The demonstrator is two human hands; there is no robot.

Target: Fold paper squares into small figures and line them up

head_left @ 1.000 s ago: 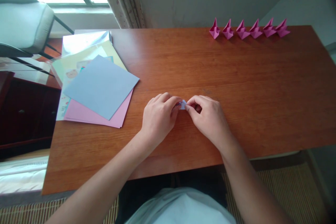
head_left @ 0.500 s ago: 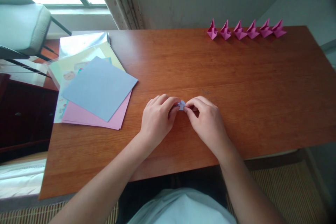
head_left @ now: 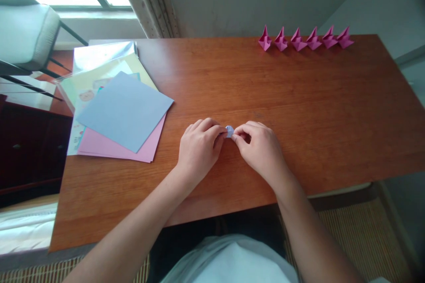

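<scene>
A small folded piece of light blue paper sits pinched between both my hands near the middle of the wooden table. My left hand curls its fingers onto the paper from the left. My right hand pinches it from the right with thumb and fingertips. Most of the paper is hidden by my fingers.
A stack of paper sheets lies at the table's left: a blue sheet over a pink one, on a printed plastic pack. Several pink folded paper figures stand in a row at the far right edge. A chair stands by the window.
My hands have stayed on the small blue paper with only slight finger shifts. The view has drifted a little, so everything sits slightly further left.
</scene>
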